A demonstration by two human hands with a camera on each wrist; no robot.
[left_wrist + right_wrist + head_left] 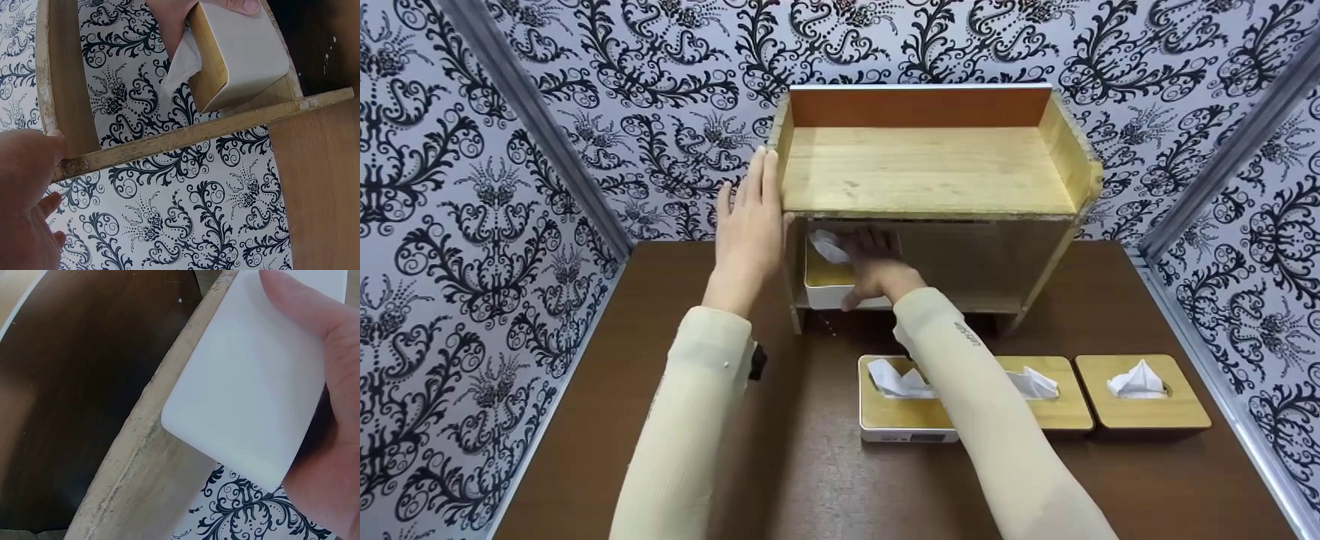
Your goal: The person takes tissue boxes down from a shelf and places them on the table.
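A small wooden shelf unit (922, 169) stands on the table. My left hand (750, 240) rests along its left side panel, fingers straight, near the corner of the upper shelf board. In the lower compartment, at the left, sits a white tissue box (826, 296) with a wooden lid and a tissue poking out. My right hand (877, 262) reaches in and grips this box, fingers over the lid and thumb on the white front. The right wrist view shows the thumb (304, 304) against the smooth white face, close over the shelf's rough front edge (126, 433).
In front of the shelf, a long tissue box (900, 416) lies partly behind my right sleeve. A smaller tissue box (1144, 412) stands to its right. Patterned panels (660, 150) with metal posts enclose the brown table (660, 390) on the back and both sides.
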